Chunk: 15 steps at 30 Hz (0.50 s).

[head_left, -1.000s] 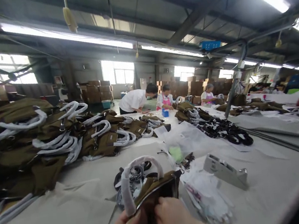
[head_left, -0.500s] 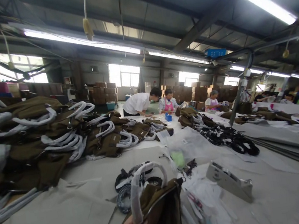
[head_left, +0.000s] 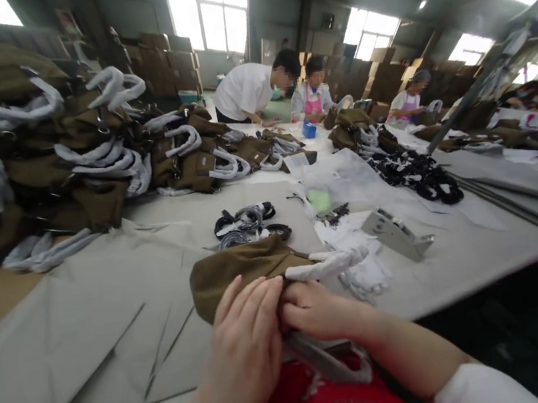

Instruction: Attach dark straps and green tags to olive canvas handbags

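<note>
An olive-brown fabric handbag [head_left: 238, 266] lies on its side at the table's front edge, close to my body. One handle [head_left: 326, 265], wrapped in white, points right; another wrapped handle [head_left: 344, 365] hangs over my red apron. My left hand [head_left: 250, 329] lies over the bag's near side, fingers together and slightly bent, holding it; its thumb is hidden. Against it, my right hand [head_left: 310, 306] is closed at the bag's edge, fingertips tucked out of sight. Behind the bag sit coiled black straps [head_left: 246, 221] in clear wrapping.
Many similar bags with wrapped handles [head_left: 106, 165] are piled at left. A grey tape dispenser [head_left: 395, 233] stands at right beside white tags [head_left: 355, 236] and a green item [head_left: 319, 200]. Black straps [head_left: 411, 173] lie farther back. Several people work across the table [head_left: 117, 332].
My view has tipped down. The bag has turned onto its side, its handle swinging from upright to pointing right. My left hand has moved onto the bag's side.
</note>
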{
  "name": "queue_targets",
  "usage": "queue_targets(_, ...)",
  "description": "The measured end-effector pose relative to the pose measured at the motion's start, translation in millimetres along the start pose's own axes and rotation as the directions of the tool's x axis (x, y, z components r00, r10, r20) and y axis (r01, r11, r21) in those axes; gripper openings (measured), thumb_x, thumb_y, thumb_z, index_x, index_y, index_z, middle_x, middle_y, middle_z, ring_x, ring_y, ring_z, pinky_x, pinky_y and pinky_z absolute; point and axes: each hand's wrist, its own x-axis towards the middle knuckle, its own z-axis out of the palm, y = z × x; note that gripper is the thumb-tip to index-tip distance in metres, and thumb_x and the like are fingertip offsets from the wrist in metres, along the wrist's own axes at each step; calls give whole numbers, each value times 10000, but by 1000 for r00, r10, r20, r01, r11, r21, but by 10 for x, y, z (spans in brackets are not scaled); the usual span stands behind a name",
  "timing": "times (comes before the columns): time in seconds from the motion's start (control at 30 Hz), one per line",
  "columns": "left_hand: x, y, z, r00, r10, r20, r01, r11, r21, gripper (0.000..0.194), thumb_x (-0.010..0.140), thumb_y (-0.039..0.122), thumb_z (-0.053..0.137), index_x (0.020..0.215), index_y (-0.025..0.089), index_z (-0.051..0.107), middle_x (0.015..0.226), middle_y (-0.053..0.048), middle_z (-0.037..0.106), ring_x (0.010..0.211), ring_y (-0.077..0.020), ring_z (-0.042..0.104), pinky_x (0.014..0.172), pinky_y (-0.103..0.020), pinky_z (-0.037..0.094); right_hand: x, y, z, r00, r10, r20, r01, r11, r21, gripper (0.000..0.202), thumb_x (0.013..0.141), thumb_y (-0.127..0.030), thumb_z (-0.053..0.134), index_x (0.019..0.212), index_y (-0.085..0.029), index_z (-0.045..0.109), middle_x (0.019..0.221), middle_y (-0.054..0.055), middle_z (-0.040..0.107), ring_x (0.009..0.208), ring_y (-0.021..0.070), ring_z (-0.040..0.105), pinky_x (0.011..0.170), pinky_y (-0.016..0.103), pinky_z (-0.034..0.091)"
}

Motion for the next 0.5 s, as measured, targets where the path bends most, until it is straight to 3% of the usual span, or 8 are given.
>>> queue_targets(0.07, -34, -119, 27, 998, -24, 62, 23, 1000, 20, 443, 879, 104, 479, 1314, 151, 541, 1171, -97, 683, 1134, -243, 609, 1156, -494, 299, -45, -2, -55, 1000, -8, -21, 11, 991, 135, 267, 802, -137, 450, 614, -158, 638, 634, -10, 651, 616, 112, 571, 614, 207, 412)
queue_targets(0.13, -77, -218, 23, 994, -6, 111, 4, 1000, 15, 448, 873, 123, 501, 1317, 168, 539, 1150, -96, 674, 1097, -247, 619, 1116, -489, 357, -67, -3, -93, 998, -50, -33, 56, 968, 244, 282, 804, -139, 458, 564, -160, 603, 580, -30, 602, 582, 95, 534, 599, 196, 392)
queue_targets(0.2, -105, -266, -8, 993, -18, 120, 19, 1000, -10, 472, 870, 135, 521, 1341, 167, 515, 1227, -123, 624, 1097, -250, 610, 1025, -430, 453, -71, -18, -116, 995, -84, -51, 94, 958, 271, 282, 809, -139, 466, 565, -162, 605, 575, -41, 584, 574, 86, 516, 588, 191, 374)
queue_targets(0.27, -102, -274, -50, 991, -111, 75, 117, 990, -76, 453, 872, 136, 539, 1323, 180, 520, 1296, -135, 567, 1127, -245, 590, 957, -376, 495, -70, -51, -127, 990, -115, -76, 130, 963, 236, 274, 812, -130, 476, 580, -164, 617, 589, -45, 589, 590, 83, 521, 594, 189, 364)
queue_targets(0.4, -9, -273, -68, 933, -361, -6, 335, 872, -357, 188, 867, 119, 560, 1027, 203, 609, 1160, -75, 612, 1082, -202, 600, 943, -340, 493, -71, -127, -114, 979, -163, -119, 180, 972, 150, 276, 832, -127, 490, 588, -164, 613, 602, -41, 601, 618, 88, 532, 613, 194, 357)
queue_targets(0.5, 74, -312, 11, 908, -418, 11, 382, 818, -429, 177, 859, 77, 510, 833, 198, 637, 1053, -48, 642, 1010, -174, 619, 897, -311, 503, -62, -133, -108, 978, -152, -143, 172, 975, 140, 304, 861, -155, 488, 586, -159, 619, 587, -32, 599, 596, 92, 527, 598, 205, 353)
